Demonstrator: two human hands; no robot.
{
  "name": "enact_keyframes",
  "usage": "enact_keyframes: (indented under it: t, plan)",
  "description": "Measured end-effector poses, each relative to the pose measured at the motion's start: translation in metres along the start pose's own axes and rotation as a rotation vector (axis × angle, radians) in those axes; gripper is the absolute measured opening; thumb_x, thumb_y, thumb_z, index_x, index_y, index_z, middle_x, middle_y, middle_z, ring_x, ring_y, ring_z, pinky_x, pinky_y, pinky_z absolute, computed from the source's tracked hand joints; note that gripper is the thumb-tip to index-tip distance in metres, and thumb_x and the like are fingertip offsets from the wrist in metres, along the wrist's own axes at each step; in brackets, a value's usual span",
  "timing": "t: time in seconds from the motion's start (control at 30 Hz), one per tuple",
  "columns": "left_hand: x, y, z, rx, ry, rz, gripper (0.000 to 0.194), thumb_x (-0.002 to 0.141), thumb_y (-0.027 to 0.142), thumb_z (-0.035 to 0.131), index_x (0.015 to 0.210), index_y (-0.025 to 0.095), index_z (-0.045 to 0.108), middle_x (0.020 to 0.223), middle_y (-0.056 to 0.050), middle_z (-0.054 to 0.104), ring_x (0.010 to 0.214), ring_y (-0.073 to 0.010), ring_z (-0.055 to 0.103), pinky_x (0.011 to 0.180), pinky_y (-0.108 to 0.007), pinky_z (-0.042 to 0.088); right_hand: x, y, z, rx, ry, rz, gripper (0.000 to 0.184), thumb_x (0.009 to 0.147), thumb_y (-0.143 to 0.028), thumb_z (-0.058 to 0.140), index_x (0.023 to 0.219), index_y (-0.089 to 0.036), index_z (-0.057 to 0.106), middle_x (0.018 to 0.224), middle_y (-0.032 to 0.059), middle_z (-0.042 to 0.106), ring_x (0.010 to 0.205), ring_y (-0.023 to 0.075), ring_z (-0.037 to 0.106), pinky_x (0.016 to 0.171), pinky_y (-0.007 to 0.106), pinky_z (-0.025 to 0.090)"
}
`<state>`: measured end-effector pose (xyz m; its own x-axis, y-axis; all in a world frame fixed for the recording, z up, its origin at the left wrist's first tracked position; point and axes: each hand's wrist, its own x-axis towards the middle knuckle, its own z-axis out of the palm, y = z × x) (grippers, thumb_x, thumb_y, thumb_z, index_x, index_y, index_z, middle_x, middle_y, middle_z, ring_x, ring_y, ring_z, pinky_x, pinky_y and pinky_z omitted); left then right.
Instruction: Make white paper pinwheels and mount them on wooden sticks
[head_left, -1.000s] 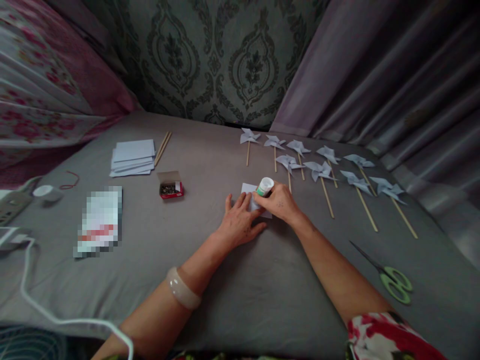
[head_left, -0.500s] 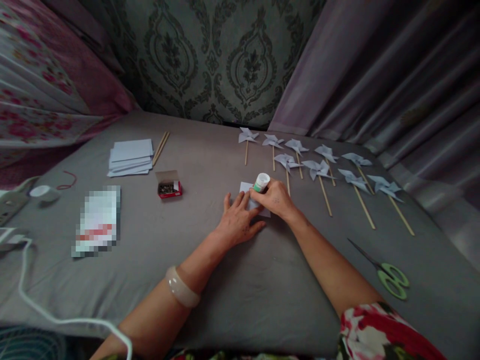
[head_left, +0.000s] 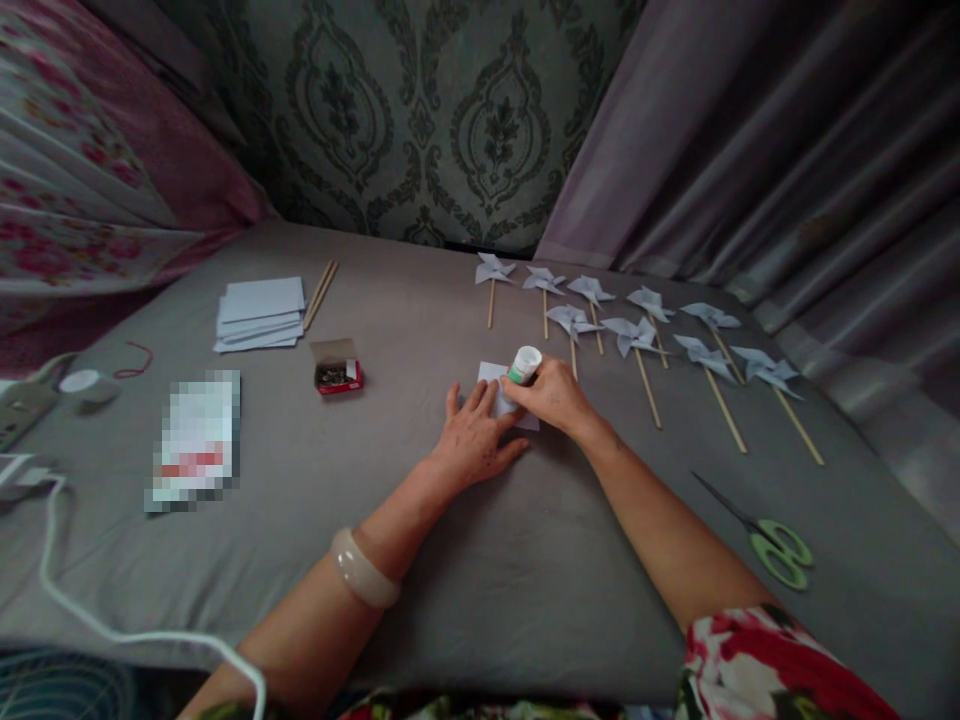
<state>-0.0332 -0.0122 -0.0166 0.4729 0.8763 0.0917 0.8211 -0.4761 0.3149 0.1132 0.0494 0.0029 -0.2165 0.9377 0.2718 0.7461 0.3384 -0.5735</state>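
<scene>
My left hand (head_left: 474,442) lies flat with fingers spread on a small white paper square (head_left: 491,378) in the middle of the grey cloth. My right hand (head_left: 553,395) is closed round a white glue bottle with a green band (head_left: 524,364), held tip down against the paper. Most of the paper is hidden under both hands.
Several paper pinwheels on wooden sticks (head_left: 637,340) lie in rows to the right. Green-handled scissors (head_left: 772,545) lie at the near right. A red box of pins (head_left: 337,375), a stack of white paper (head_left: 260,312), wooden sticks (head_left: 321,290), tape (head_left: 86,385) and a white cable (head_left: 90,620) are at the left.
The hands have stayed on the paper; the glue bottle has shifted only slightly. The view has drifted a little.
</scene>
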Motion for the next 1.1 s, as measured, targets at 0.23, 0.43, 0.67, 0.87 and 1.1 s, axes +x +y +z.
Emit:
enact_keyframes:
  t: [0.23, 0.43, 0.67, 0.87, 1.1]
  plan:
    - [0.000, 0.000, -0.001, 0.037, 0.007, 0.020, 0.050, 0.089, 0.055, 0.042, 0.132, 0.032, 0.053, 0.147, -0.015, 0.038, 0.137, -0.0365, 0.030, 0.107, -0.064, 0.014, 0.007, 0.006, -0.021, 0.140, -0.016, 0.117, 0.024, 0.067, -0.037, 0.065, 0.065, -0.014, 0.063, 0.056, 0.0002, 0.057, 0.056, 0.0137, 0.054, 0.052, 0.024, 0.038]
    - [0.000, -0.002, 0.002, 0.051, 0.029, 0.043, 0.049, 0.089, 0.053, 0.043, 0.133, 0.032, 0.052, 0.145, -0.016, 0.037, 0.136, -0.0361, 0.032, 0.107, -0.061, 0.017, 0.007, 0.013, -0.037, 0.637, 0.223, 0.184, 0.039, 0.068, -0.047, 0.069, 0.090, -0.016, 0.062, 0.064, -0.0024, 0.059, 0.050, 0.0098, 0.051, 0.045, 0.022, 0.040]
    - [0.000, -0.002, -0.002, 0.115, 0.115, 0.058, 0.047, 0.087, 0.054, 0.049, 0.128, 0.035, 0.057, 0.144, -0.014, 0.042, 0.136, -0.0376, 0.030, 0.108, -0.061, 0.012, -0.001, -0.003, -0.046, 0.838, 0.230, 0.150, 0.043, 0.062, -0.045, 0.078, 0.088, -0.020, 0.054, 0.071, -0.0044, 0.060, 0.056, 0.0091, 0.056, 0.044, 0.019, 0.043]
    - [-0.003, -0.003, -0.008, 0.072, 0.244, 0.125, 0.030, 0.089, 0.044, 0.051, 0.110, 0.032, 0.069, 0.131, -0.010, 0.057, 0.123, -0.0275, 0.048, 0.106, -0.052, 0.018, -0.001, -0.014, -0.074, 0.904, 0.242, 0.080, 0.027, 0.074, -0.041, 0.069, 0.086, -0.020, 0.055, 0.072, -0.0033, 0.060, 0.057, 0.0089, 0.060, 0.047, 0.018, 0.045]
    - [0.001, -0.012, -0.019, -0.429, 0.648, -0.297, 0.021, 0.077, 0.039, 0.066, 0.074, 0.019, 0.072, 0.072, -0.003, 0.067, 0.071, -0.0159, 0.058, 0.077, -0.032, 0.042, -0.006, -0.021, -0.090, 0.989, 0.243, 0.012, 0.022, 0.079, -0.038, 0.064, 0.089, -0.020, 0.056, 0.074, -0.0036, 0.059, 0.063, 0.0099, 0.063, 0.052, 0.019, 0.051]
